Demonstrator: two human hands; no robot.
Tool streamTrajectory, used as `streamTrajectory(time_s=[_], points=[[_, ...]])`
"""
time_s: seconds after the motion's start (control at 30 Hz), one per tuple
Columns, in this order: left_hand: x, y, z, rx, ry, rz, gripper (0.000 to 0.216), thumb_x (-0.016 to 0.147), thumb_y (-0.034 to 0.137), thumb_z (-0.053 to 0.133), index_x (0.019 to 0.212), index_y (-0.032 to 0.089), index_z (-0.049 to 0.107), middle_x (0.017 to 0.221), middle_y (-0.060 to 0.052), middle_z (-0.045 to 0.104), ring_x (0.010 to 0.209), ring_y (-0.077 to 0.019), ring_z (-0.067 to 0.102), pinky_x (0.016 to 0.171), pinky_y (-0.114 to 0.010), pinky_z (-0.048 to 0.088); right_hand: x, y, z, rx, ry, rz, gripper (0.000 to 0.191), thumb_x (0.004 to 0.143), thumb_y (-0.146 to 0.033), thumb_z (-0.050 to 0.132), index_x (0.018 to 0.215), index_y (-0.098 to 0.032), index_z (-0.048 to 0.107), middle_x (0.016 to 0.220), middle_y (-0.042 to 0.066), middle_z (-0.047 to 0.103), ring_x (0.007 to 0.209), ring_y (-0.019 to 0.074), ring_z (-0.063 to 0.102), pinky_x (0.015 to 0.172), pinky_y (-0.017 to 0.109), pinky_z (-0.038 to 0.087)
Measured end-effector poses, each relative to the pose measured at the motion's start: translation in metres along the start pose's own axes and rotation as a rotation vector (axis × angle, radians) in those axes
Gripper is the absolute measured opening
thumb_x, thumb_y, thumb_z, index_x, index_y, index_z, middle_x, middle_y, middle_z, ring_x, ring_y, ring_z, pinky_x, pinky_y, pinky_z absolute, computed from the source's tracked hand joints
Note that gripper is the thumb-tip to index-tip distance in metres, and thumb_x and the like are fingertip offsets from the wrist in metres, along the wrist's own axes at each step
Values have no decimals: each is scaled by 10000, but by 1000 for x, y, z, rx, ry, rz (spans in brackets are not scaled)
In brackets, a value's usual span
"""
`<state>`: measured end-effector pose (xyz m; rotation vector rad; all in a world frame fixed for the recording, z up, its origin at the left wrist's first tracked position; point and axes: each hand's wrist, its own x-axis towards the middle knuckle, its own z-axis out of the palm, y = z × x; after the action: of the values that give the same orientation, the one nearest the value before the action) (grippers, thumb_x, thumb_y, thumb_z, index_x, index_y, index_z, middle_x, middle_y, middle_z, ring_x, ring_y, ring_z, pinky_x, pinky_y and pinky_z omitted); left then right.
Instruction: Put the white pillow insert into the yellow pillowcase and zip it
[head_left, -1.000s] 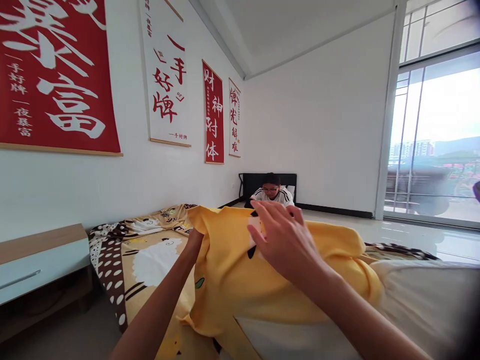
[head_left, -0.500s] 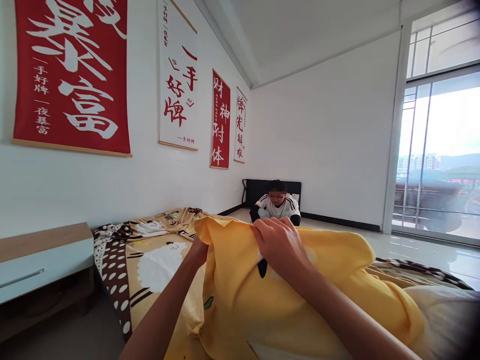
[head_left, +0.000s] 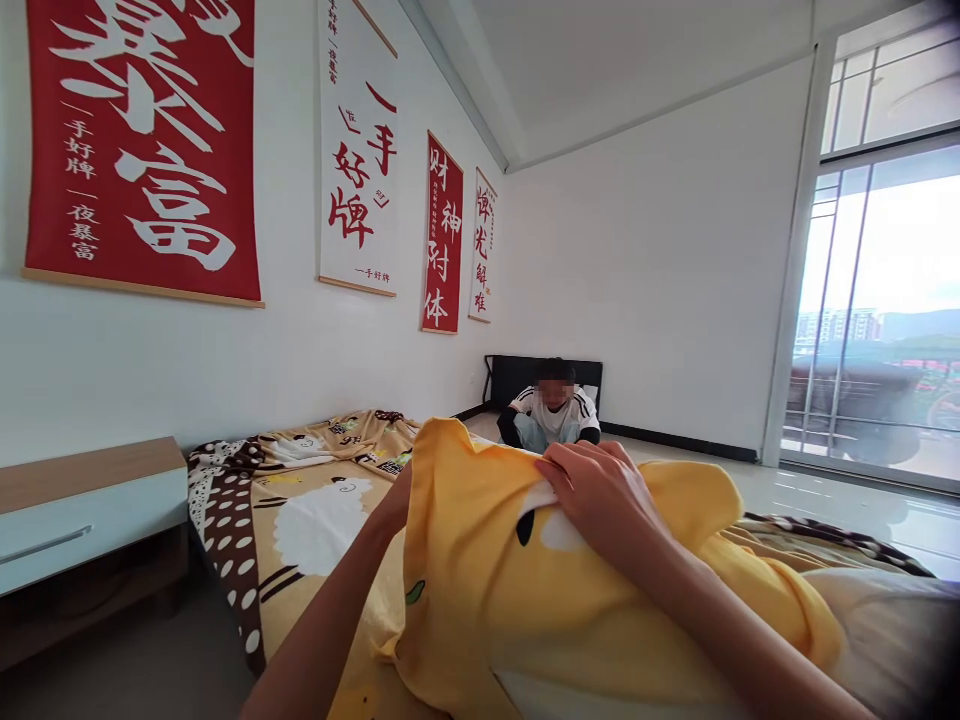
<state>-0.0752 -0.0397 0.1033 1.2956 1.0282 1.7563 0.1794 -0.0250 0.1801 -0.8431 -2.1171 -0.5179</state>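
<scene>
A yellow pillowcase [head_left: 465, 570] with a printed black-and-white eye and a small green leaf is held up in front of me over the bed. Fingers bent over its upper edge, my right hand [head_left: 604, 490] grips the cloth near the middle. My left hand [head_left: 400, 505] goes in behind the pillowcase's left edge; only the wrist shows, and its fingers are hidden by the fabric. Toward the lower right, the cloth bunches against a soft greyish-white pillow-like thing [head_left: 885, 625].
A beige sheep-print blanket [head_left: 322, 530] with a brown dotted border covers the bed. Left of it stands a low nightstand [head_left: 90, 510]. Beyond the bed a person [head_left: 551, 405] sits low before a black headboard [head_left: 517, 375]. A glass door [head_left: 870, 330] is at the right.
The pillowcase's upper left corner has risen and shifted right. My right hand has slid a little to the right, with the cloth creasing under it.
</scene>
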Motion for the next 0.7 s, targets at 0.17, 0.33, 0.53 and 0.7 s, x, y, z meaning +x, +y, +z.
streamTrajectory(time_s=[0.17,0.33,0.53,0.7], points=[[-19,-23,-11,-83,-12,-34,399,652,327,745,1007,163,666,834,-61,690,761,-187,613,664,-260,481,-3,2,-2,4,-47,-4,310,936,-304,396,693,-190,550,729,13,620,689,147,524,739,305,284],[-19,-46,-8,-175,62,-20,345,608,337,764,892,160,679,795,-62,698,737,-205,637,612,-257,479,-5,15,-11,44,-147,23,274,930,-428,383,900,-220,558,794,13,656,781,182,583,838,367,299],[-13,-58,-6,-306,167,-70,339,516,324,786,788,171,656,674,-36,675,696,-217,651,615,-289,503,-9,29,-12,14,-228,36,394,925,-537,334,981,-230,574,797,31,684,789,202,608,869,408,308],[-14,-63,-9,-340,221,-116,358,477,305,812,751,152,640,661,-37,667,691,-225,651,623,-304,513,-10,28,-8,7,-246,44,404,913,-573,342,1001,-251,569,822,15,695,759,202,609,873,419,307]])
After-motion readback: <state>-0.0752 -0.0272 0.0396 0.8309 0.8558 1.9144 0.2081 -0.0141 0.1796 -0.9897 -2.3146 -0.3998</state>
